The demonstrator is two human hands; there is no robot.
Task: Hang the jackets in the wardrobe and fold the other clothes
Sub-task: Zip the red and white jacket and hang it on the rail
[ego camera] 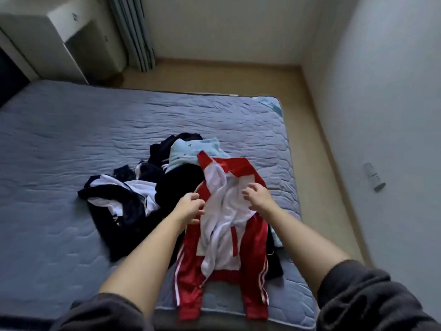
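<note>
- A shiny red track jacket (pixel 250 237) with white lining lies open on the near right of the blue quilted mattress (pixel 71 139).
- The left hand (pixel 189 207) pinches its left front edge.
- The right hand (pixel 259 199), fingers loosely curled, hovers over the lining and grips nothing.
- Just left lies a heap of navy-and-white clothes (pixel 124 201), and beyond it a pale blue fleece garment (pixel 191 151).

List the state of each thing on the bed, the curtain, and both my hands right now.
red jacket, unzipped, spread lining-up on the bed.
dark clothes, crumpled, unfolded.
light blue garment, crumpled atop the dark clothes.
left hand, pinches the red jacket's front edge.
right hand, fingers relaxed over the white lining, holding nothing.
curtain, gathered to one side.
</note>
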